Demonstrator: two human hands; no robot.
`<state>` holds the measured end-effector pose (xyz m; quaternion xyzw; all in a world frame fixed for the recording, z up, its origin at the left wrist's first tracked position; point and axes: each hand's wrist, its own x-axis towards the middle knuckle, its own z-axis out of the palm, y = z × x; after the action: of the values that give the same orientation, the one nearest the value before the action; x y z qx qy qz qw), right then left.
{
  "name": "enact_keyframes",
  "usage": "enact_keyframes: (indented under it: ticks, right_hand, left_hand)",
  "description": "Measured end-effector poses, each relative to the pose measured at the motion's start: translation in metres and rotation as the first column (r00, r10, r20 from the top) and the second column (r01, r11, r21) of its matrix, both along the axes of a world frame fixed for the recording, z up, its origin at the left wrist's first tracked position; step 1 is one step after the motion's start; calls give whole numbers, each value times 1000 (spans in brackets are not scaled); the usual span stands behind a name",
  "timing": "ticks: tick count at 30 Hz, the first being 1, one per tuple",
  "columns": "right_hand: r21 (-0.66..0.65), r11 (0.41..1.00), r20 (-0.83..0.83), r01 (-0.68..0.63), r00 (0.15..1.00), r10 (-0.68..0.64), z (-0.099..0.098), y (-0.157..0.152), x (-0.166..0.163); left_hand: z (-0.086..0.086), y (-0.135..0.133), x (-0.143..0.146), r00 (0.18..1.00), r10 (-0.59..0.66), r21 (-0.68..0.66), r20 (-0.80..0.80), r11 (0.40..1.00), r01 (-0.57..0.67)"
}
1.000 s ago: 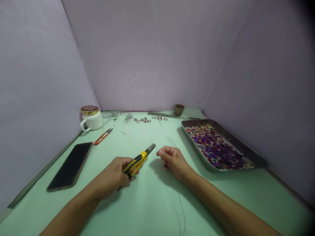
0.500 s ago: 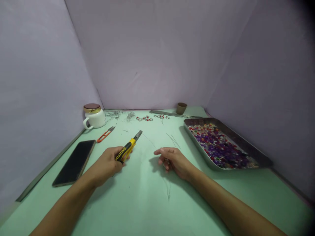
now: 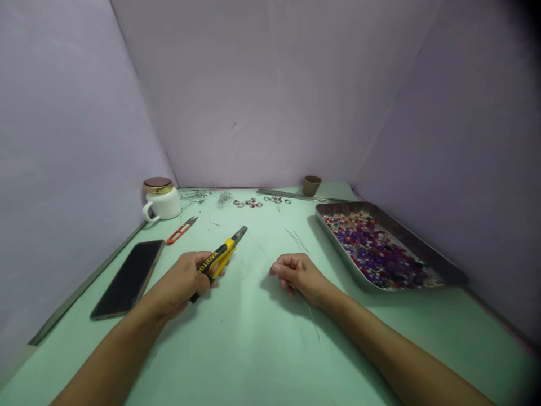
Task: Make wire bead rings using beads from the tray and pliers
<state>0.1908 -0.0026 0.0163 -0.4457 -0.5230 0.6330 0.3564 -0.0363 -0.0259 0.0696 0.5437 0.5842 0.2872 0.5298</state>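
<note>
My left hand [image 3: 186,282] is closed around a pair of yellow and black pliers [image 3: 221,258], whose metal jaws point up and to the right. To the right, my right hand [image 3: 302,276] pinches a thin wire [image 3: 311,313] between thumb and fingers. One end of the wire slants up and left toward the plier jaws; the other trails below the hand. Whether the wire touches the jaws I cannot tell. Several short cut wires [image 3: 298,241] lie on the table [image 3: 236,361] beyond my right hand.
A metal tray [image 3: 346,259] of mixed beads stands at the right. At the left are a phone [image 3: 129,279], orange thread snips [image 3: 181,230] and a white lidded mug [image 3: 164,204]. Red and clear beaded rings [image 3: 248,203], wire scraps [image 3: 196,196] and a small brown cup [image 3: 311,185] sit toward the back wall.
My right hand's fingers have closed into a pinch on the wire, and its trailing end has swung right. The pliers have shifted slightly right, their handles a little further apart.
</note>
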Motion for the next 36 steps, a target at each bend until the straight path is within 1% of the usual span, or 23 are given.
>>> enact_keyframes:
  ticks: [2,4,6,9,15,18,21,23,25,27,29,32,36]
  right_hand:
    - [-25,999,-42,27,999,-28,-1,1,0]
    - [-49,997,-76,55,995,-58,-2,2,1]
    - [-61,995,-91,76,993,-81,-3,3,1]
    - [-64,994,-102,91,990,-97,-4,3,0]
    - [-80,992,-97,95,990,-102,-3,2,-1]
    - [-79,994,-110,74,990,-83,-5,3,0]
    - [-62,997,-118,41,992,-49,-8,4,2]
    - [-48,999,-115,21,993,-27,-8,4,3]
    - [-39,999,-96,21,995,-24,-7,4,3]
    - [-43,998,-68,43,997,-46,-6,4,2]
    - [-53,995,-43,80,996,-82,-6,4,1]
    - [-49,993,-15,108,994,-109,-6,5,0]
    - [-36,994,13,103,995,-102,-7,4,-1]
  left_hand:
    - [2,-1,-1,999,-21,-1,30,1000,21]
    - [3,-2,-1,996,-69,13,57,998,69]
    - [3,-4,-1,990,-132,16,47,991,131]
    - [1,-9,4,976,-218,-17,26,976,218]
    - [-3,-15,18,949,-314,-49,6,948,314]
    - [-1,-15,23,950,-310,-18,-43,951,310]
    - [1,-13,21,951,-306,-3,-51,952,306]
    - [1,-11,17,954,-298,-26,-12,954,298]
    - [0,-9,12,966,-253,-56,49,965,256]
    - [-3,-7,7,976,-201,-90,85,974,208]
    - [-7,-6,4,980,-180,-115,81,975,189]
    - [-12,-6,3,975,-206,-113,77,970,214]
    - [-15,-6,6,970,-236,-94,58,966,240]
